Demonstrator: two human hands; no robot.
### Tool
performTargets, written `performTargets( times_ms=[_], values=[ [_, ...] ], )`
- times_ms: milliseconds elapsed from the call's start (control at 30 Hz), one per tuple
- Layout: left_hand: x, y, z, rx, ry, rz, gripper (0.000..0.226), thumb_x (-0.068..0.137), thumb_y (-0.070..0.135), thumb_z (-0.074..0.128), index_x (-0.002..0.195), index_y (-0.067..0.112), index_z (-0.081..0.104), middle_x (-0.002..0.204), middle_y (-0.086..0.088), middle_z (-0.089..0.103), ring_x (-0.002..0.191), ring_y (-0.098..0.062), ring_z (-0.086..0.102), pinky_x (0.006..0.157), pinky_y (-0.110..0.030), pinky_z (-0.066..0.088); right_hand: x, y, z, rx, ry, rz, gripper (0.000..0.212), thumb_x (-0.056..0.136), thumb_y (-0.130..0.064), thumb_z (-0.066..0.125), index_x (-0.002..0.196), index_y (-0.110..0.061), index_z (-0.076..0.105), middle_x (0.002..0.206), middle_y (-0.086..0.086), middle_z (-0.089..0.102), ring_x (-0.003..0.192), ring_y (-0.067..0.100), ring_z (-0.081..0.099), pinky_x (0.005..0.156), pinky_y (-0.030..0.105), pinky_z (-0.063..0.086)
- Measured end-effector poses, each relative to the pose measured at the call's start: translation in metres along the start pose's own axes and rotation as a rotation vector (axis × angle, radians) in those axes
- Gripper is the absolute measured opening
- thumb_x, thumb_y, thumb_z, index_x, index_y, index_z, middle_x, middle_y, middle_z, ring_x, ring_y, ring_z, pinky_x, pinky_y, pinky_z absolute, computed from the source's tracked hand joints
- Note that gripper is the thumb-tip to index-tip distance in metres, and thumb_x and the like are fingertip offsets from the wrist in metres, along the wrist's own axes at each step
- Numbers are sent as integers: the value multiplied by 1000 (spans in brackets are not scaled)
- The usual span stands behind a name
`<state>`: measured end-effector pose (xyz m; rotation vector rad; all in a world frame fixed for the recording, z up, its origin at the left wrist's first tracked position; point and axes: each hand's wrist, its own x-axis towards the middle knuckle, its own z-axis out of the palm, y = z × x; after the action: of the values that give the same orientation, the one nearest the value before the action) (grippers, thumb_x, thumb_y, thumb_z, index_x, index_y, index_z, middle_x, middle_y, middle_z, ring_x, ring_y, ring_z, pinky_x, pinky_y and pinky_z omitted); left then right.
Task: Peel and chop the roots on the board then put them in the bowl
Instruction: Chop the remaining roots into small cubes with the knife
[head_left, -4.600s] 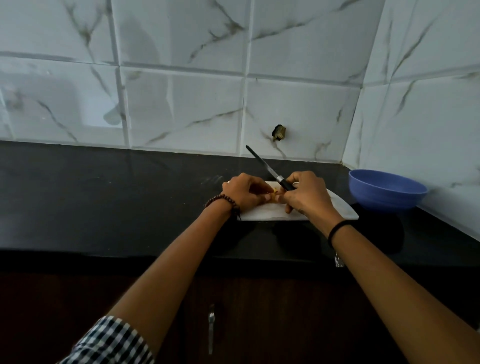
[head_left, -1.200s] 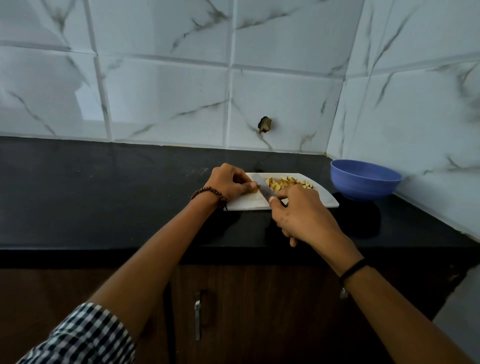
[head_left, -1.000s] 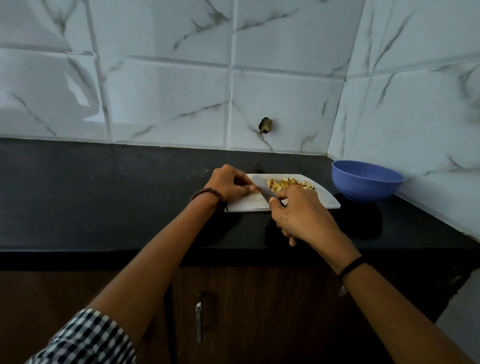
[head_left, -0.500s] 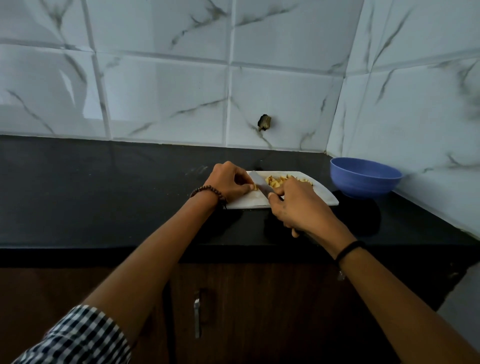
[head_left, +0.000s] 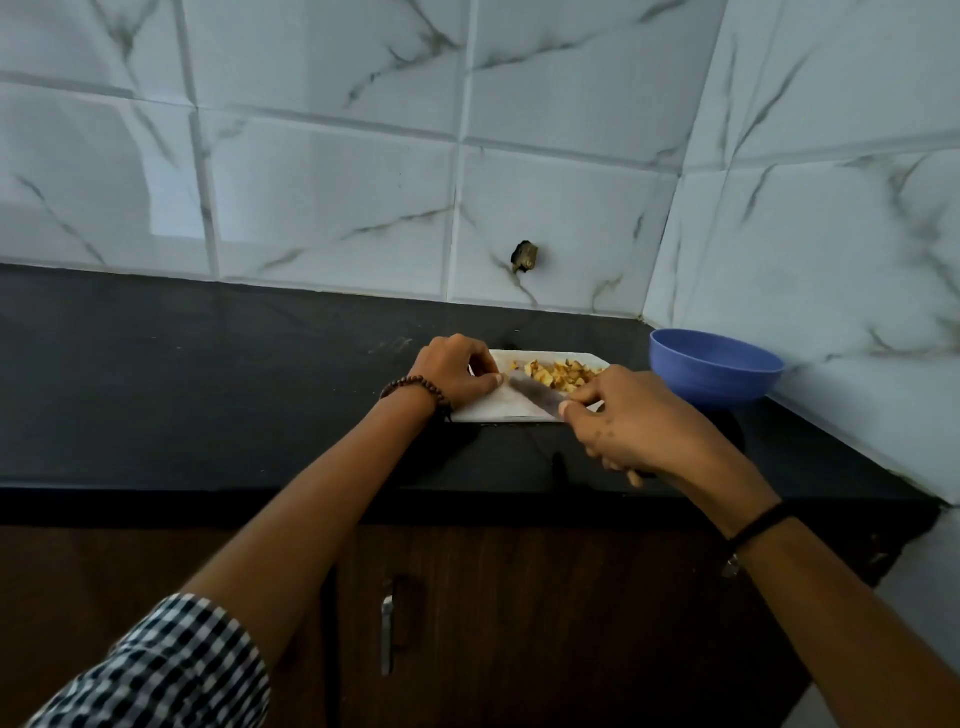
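Observation:
A white cutting board (head_left: 498, 408) lies on the black counter, with a pile of chopped yellow root pieces (head_left: 558, 371) at its far side. My right hand (head_left: 628, 421) grips a knife (head_left: 535, 395) whose blade points left across the board. My left hand (head_left: 457, 371) rests on the board's left end, fingers curled, pinching a small piece of root at the blade's tip; the piece is mostly hidden. The blue bowl (head_left: 717, 366) stands to the right of the board in the corner.
The black counter (head_left: 208, 384) stretches left. Marble-tiled walls (head_left: 332, 197) close the back and right sides. A dark hole (head_left: 524, 256) marks the wall behind the board. Below the counter edge are brown cabinet doors with a metal handle (head_left: 387, 634).
Earlier both hands worked close together with the knife pointing up. Now chopped pieces lie on the board and the blade lies low across it. In the last second the hands barely moved.

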<state>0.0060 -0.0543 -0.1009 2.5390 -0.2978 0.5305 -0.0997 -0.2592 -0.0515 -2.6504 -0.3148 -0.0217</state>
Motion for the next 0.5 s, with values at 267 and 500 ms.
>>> performTargets(
  times_ms=[267, 500],
  values=[
    [0, -1, -8, -140, 65, -145, 16, 87, 28, 61, 80, 41, 66, 96, 13, 68, 91, -13, 64, 99, -48, 46, 4, -8, 7, -16, 162, -73, 24, 101, -29, 50, 107, -12, 66, 74, 6, 69, 50, 13, 62, 42, 21, 46],
    [-1, -8, -9, -129, 239, -284, 9, 93, 28, 58, 95, 32, 66, 98, 12, 71, 104, -13, 62, 105, -45, 38, 29, -11, 36, -164, 183, -135, 28, 97, -31, 54, 114, -15, 69, 100, 3, 61, 83, 18, 56, 68, 33, 47]
  ],
)
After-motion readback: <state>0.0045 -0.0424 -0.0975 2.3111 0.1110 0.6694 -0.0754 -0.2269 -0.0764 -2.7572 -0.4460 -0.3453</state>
